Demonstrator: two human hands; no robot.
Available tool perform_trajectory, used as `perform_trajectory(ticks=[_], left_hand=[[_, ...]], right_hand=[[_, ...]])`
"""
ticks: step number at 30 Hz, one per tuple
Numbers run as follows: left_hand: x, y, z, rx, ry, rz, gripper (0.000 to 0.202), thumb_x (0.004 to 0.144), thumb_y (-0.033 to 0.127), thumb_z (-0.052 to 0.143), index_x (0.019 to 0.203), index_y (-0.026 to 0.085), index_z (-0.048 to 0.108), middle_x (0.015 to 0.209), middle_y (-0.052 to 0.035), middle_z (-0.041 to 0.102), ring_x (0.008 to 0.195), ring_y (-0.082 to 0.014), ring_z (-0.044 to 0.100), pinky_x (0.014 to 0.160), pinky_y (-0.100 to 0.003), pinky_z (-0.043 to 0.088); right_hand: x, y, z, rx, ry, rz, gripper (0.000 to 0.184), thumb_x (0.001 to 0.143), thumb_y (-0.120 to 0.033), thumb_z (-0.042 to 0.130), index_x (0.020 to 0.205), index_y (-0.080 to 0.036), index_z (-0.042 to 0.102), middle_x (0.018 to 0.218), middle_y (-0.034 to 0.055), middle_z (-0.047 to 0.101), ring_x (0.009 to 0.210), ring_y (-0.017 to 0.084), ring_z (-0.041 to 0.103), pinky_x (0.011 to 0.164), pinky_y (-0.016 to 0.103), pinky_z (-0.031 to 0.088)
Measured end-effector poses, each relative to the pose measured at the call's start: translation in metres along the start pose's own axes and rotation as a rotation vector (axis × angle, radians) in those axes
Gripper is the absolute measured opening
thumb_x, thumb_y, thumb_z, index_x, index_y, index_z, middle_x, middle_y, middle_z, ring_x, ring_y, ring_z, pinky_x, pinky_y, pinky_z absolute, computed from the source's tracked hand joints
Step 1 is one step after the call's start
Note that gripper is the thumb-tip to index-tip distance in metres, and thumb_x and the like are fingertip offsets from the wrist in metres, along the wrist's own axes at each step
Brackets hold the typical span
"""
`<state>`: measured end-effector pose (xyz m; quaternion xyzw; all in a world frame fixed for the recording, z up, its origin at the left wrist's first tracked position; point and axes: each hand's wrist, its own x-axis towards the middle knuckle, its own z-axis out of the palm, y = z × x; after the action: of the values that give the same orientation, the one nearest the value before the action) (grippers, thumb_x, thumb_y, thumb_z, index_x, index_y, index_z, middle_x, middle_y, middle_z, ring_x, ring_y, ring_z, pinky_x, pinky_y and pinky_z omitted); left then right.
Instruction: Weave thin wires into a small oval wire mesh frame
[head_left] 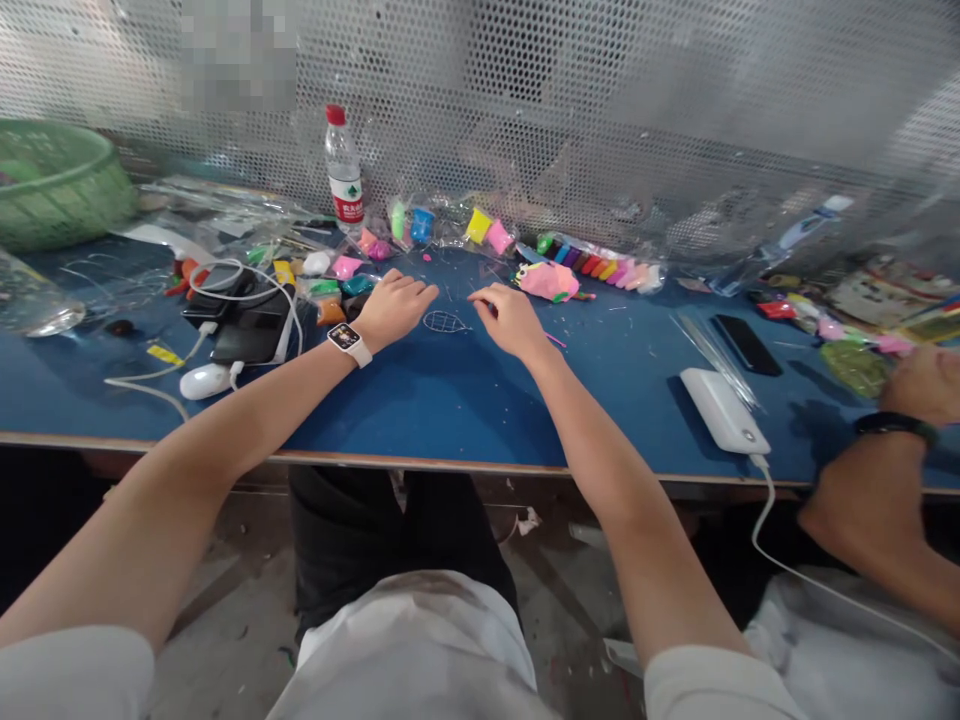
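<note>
Closest to me is my pale shirt, bunched above the edge of the blue tabletop. On that surface, between my two hands, lies a small wire mesh piece, oval and narrowing to a point on its right. It looks light and springy, thin enough to bend out of shape if squeezed; I judge the narrow right end or the outer rim the safest place to take hold, with fingertips only. My hands are apart. The left hand is palm down with fingers bent, just beside the oval's left end; I can't tell whether it grips anything. The right hand has thumb and forefinger brought near each other above the narrow end; whether a fine strand sits between them is too small to tell. Just beyond the right hand is a pink figure; near the left are a teal packet and an orange one. Farther back stands a red-capped bottle. Well to the right are a white power bank, a dark phone and a co-worker's hand.
</note>
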<state>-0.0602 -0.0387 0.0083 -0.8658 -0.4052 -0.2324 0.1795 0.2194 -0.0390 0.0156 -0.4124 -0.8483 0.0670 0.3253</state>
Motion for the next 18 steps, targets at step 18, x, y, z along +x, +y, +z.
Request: perform_trajectory(ticks=[18], left_hand=[[-0.002,0.004,0.014,-0.149,-0.012,-0.091,0.040,0.120,0.032,0.039,0.128,0.018,0.076,0.087,-0.0117,0.078,0.081,-0.0289,0.074,0.117,-0.062,0.051]], right_hand=[[-0.003,0.001,0.026,0.270,0.206,0.194,0.026,0.114,-0.027,0.051,0.114,-0.021,0.076,0.100,0.0081,0.082,0.089,0.023,0.078,0.092,0.039,0.061]])
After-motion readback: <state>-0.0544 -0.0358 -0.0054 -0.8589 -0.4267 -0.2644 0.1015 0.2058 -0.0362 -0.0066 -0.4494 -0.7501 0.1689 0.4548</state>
